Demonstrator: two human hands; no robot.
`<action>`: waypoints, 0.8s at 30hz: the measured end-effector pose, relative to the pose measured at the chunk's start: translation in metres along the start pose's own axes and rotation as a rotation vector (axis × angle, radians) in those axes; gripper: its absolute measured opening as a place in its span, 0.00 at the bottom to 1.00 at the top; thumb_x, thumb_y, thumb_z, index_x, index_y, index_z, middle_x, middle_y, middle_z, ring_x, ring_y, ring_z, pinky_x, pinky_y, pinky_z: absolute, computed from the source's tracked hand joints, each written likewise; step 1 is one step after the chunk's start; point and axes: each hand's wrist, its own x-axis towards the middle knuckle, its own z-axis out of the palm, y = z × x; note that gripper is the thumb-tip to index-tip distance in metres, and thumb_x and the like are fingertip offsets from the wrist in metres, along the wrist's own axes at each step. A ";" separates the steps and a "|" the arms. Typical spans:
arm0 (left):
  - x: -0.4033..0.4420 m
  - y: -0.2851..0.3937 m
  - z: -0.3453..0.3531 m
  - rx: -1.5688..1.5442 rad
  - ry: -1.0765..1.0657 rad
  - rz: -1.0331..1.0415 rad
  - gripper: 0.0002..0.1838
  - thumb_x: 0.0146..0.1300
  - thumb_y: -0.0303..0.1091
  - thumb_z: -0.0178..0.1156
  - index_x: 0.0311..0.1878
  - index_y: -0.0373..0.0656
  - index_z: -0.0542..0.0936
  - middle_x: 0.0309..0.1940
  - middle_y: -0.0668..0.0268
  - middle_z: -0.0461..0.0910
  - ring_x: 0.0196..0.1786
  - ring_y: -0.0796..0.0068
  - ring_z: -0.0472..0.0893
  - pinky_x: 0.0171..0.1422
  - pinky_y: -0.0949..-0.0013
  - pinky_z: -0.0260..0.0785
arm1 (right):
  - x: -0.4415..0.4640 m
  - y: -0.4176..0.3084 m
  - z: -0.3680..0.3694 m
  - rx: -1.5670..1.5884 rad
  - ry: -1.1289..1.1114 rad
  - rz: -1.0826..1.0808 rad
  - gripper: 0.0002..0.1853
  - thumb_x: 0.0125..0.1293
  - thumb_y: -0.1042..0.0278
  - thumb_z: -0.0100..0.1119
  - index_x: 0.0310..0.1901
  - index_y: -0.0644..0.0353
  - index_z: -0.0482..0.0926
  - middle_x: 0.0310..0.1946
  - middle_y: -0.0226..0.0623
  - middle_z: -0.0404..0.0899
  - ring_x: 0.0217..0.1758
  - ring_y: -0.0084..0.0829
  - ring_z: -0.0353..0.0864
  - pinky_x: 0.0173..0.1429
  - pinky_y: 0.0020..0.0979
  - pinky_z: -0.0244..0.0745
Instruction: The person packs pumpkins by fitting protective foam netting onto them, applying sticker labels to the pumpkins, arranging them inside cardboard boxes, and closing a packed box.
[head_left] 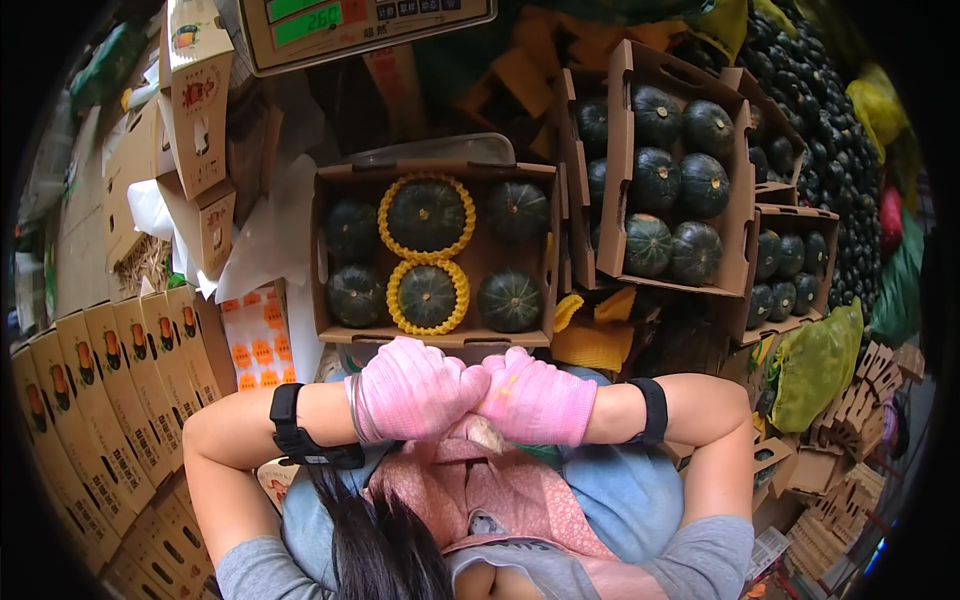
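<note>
My left hand [415,388], in a pink knit glove, is closed with its fingers curled in. Its knuckles meet those of my right hand [535,397], also gloved in pink and closed. Whatever the fingers may hold is hidden. Both hands are in front of my chest, at the near edge of an open cardboard box [435,340]. Inside that box sit several dark green squashes [510,300]. Two in its middle column wear yellow foam nets [427,327], one behind the other.
A digital scale [370,30] stands beyond the box. More boxes of squashes [655,180] are stacked at the right, with a large heap of squashes [830,150] behind. Folded printed cartons [110,400] line the left, beside a sheet of orange stickers [258,340]. Yellow foam nets [595,335] lie right of the box.
</note>
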 end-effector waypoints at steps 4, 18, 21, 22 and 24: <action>-0.002 0.004 -0.005 0.003 -0.009 0.005 0.14 0.55 0.41 0.55 0.39 0.41 0.75 0.17 0.59 0.77 0.22 0.56 0.80 0.22 0.56 0.68 | -0.002 -0.004 -0.013 -0.006 -0.034 0.018 0.14 0.56 0.57 0.56 0.37 0.60 0.77 0.29 0.41 0.74 0.33 0.40 0.76 0.35 0.39 0.67; -0.006 0.003 -0.009 0.009 0.060 0.055 0.14 0.55 0.42 0.56 0.38 0.41 0.75 0.18 0.62 0.76 0.20 0.60 0.79 0.20 0.57 0.67 | 0.003 -0.004 -0.021 0.216 -0.104 0.057 0.17 0.55 0.56 0.57 0.40 0.62 0.76 0.31 0.47 0.74 0.34 0.43 0.78 0.32 0.41 0.74; -0.007 0.004 -0.009 0.026 0.079 0.074 0.14 0.54 0.42 0.57 0.36 0.42 0.75 0.18 0.62 0.76 0.20 0.61 0.79 0.19 0.57 0.67 | 0.001 -0.006 -0.017 0.238 -0.121 0.087 0.17 0.56 0.56 0.57 0.38 0.62 0.76 0.30 0.48 0.74 0.33 0.44 0.78 0.30 0.42 0.74; -0.007 0.004 -0.009 0.039 0.082 0.080 0.13 0.54 0.42 0.57 0.36 0.42 0.75 0.18 0.63 0.76 0.20 0.61 0.79 0.19 0.58 0.67 | 0.000 -0.007 -0.015 0.239 -0.123 0.101 0.17 0.56 0.55 0.57 0.38 0.63 0.76 0.30 0.48 0.74 0.32 0.45 0.79 0.30 0.42 0.75; -0.009 0.003 -0.005 0.038 0.055 0.063 0.13 0.54 0.43 0.57 0.35 0.43 0.76 0.19 0.63 0.76 0.21 0.62 0.79 0.20 0.58 0.67 | -0.001 -0.009 -0.016 0.244 -0.081 0.113 0.17 0.57 0.55 0.57 0.37 0.63 0.75 0.30 0.48 0.74 0.31 0.46 0.78 0.30 0.42 0.75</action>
